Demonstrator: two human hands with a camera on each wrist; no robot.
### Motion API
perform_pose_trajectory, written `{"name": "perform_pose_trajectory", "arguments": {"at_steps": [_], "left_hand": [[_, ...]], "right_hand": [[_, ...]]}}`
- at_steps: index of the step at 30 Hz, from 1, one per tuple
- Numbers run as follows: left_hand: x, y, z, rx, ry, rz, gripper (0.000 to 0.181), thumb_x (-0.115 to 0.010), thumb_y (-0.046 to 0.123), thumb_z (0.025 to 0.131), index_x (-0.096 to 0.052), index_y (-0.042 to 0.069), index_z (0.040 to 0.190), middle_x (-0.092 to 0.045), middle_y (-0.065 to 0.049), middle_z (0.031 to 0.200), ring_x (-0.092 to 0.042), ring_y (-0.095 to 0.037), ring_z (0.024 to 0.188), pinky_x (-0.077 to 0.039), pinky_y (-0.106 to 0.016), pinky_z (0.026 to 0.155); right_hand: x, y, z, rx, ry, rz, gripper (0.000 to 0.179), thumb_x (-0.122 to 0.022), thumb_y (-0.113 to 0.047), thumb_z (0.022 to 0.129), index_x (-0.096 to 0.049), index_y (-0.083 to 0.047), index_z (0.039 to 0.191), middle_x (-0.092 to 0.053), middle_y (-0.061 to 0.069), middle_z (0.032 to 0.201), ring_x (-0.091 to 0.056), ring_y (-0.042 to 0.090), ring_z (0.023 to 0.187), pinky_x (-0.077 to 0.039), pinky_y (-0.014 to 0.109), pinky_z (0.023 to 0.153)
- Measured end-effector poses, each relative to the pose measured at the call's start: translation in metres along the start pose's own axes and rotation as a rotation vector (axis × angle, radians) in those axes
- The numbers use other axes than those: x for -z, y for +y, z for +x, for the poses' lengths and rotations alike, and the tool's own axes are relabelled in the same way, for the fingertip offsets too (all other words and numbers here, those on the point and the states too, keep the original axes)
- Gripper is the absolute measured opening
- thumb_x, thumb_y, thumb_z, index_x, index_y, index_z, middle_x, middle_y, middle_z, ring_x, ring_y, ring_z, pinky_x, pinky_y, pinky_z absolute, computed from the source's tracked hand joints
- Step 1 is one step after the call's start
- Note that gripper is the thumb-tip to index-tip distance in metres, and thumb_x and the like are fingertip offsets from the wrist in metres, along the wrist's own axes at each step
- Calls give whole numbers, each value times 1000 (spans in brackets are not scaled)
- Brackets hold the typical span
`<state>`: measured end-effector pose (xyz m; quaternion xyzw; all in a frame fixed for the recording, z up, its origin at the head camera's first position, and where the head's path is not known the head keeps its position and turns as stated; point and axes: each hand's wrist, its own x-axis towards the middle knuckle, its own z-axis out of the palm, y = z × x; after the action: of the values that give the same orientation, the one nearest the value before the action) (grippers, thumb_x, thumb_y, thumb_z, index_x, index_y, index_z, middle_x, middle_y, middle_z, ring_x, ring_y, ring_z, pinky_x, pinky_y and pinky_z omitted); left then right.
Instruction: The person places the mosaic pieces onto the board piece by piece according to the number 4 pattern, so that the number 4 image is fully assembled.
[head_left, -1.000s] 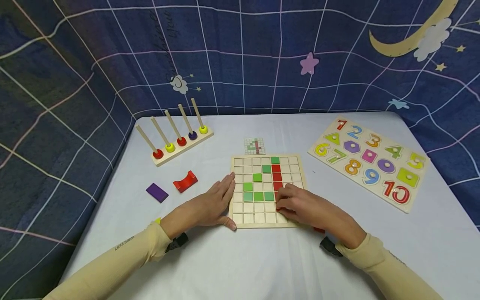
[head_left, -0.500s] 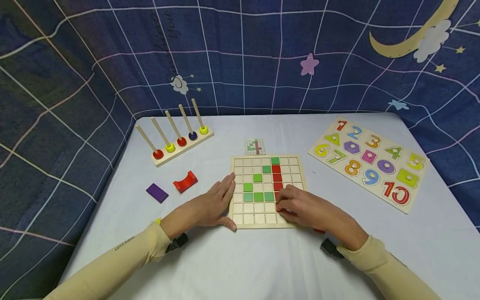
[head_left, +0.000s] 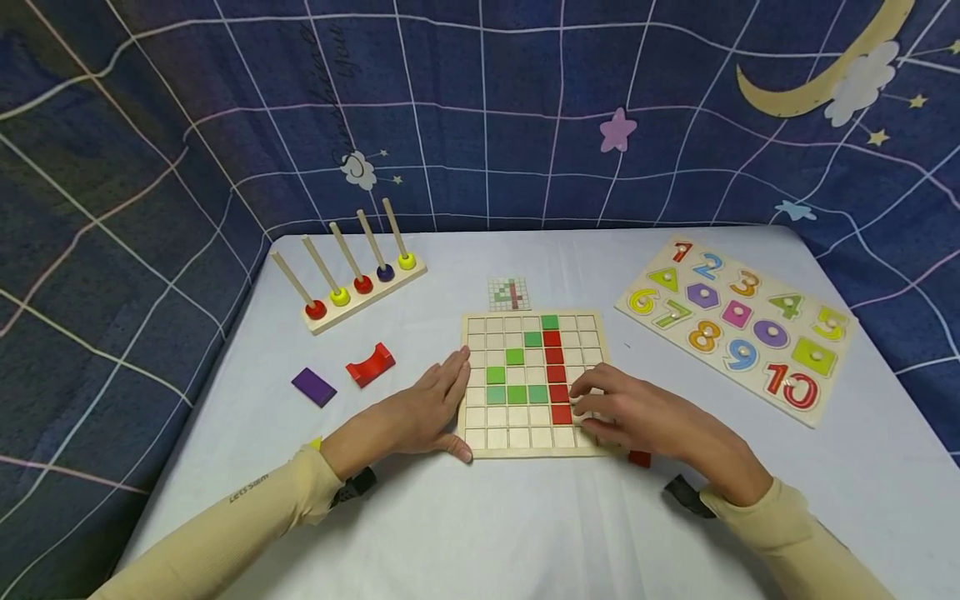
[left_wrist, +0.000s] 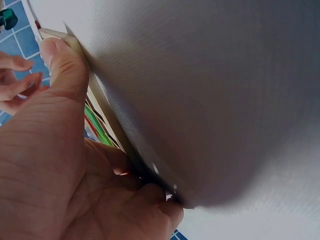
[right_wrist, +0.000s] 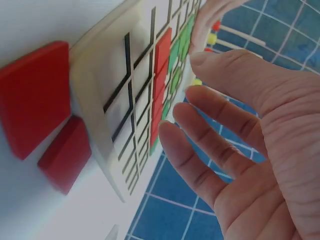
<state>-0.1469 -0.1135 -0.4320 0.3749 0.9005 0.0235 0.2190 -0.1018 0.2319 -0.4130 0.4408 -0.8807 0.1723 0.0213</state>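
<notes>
A wooden grid board [head_left: 497, 437] lies on the table, with green tiles [head_left: 517, 395] and a column of several red tiles [head_left: 555, 374] in its squares. Along the board's left side rests my left hand [head_left: 420, 412], its fingers extended; in the left wrist view the thumb [left_wrist: 70, 70] touches the board's edge near a corner. My right hand [head_left: 652, 417] hovers over the board's right part, beside the lowest red tile [head_left: 562, 414]. Its fingers [right_wrist: 190, 160] are loosely bent and hold nothing. Two loose red tiles, one larger [right_wrist: 37, 100] and one smaller [right_wrist: 67, 155], lie by the board.
Behind the board lies a small pattern card [head_left: 508, 294]. At the left are a peg stand [head_left: 365, 297] with coloured rings, a red arched block [head_left: 371, 364] and a purple block [head_left: 314, 387]. A number puzzle board [head_left: 738, 329] sits at the right.
My right hand has let go of the lowest red tile and drawn back to the right, uncovering that tile in its square. The left hand stays where it was.
</notes>
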Motion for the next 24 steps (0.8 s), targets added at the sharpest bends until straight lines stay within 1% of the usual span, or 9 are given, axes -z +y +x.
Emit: {"name": "perform_pose_trajectory", "arguments": {"at_steps": [5,9,12,15,17,19,21,24], "left_hand": [[-1,-1,-1,0,11,-1,130,-75,68,86,-10,-10,168,0,-25,180,-7,-38,170,-19,-50,138],[-1,-1,-1,2,11,1,130,-74,69,86,-10,-10,168,0,-25,180,-6,-38,170,-19,-50,138],[-1,-1,-1,-3,12,-1,131,-74,69,86,-10,-10,168,0,-25,180,-6,-39,170,-19,-50,138],[0,0,0,-5,5,7,131,-73,71,86,-8,-9,168,2,-24,180,-5,-38,170,-17,-49,138],[0,0,1,-2,-1,6,132,-73,71,86,-7,-8,168,4,-24,181,-3,-38,170,-16,-49,138],[1,0,1,2,-7,1,132,-73,71,86,-6,-8,169,5,-23,181,-2,-37,170,-16,-49,138],[1,-1,1,1,-5,-8,132,-74,71,86,-6,-8,168,4,-23,181,-3,-38,170,-16,-49,138],[0,-1,1,-6,0,-10,132,-74,70,86,-8,-9,168,3,-24,180,-5,-39,170,-17,-50,138]], "right_hand": [[7,-2,-10,-51,-26,25,18,-83,-4,91,-81,-10,108,-70,6,120,-64,20,111,-64,38,89],[10,-3,-18,-103,-46,38,19,-84,-5,91,-82,-12,108,-70,1,118,-63,15,108,-64,33,88],[11,-2,-26,-105,-41,13,21,-87,-4,87,-82,-13,106,-69,0,116,-62,14,105,-64,30,85],[11,0,-36,-103,-18,-38,25,-91,-2,82,-82,-13,103,-69,-1,112,-62,14,102,-65,30,83],[12,2,-41,-125,-13,-67,28,-94,-2,78,-82,-15,101,-69,-2,110,-62,13,101,-66,31,83],[11,3,-45,-167,-20,-90,30,-96,-3,76,-82,-17,99,-69,-4,107,-62,11,100,-66,31,83],[9,5,-49,-204,-35,-89,29,-95,-4,76,-80,-18,97,-68,-5,104,-60,10,97,-66,30,81],[4,7,-52,-207,-36,-76,28,-94,-2,78,-77,-19,93,-66,-6,100,-56,10,92,-62,27,76]]}}
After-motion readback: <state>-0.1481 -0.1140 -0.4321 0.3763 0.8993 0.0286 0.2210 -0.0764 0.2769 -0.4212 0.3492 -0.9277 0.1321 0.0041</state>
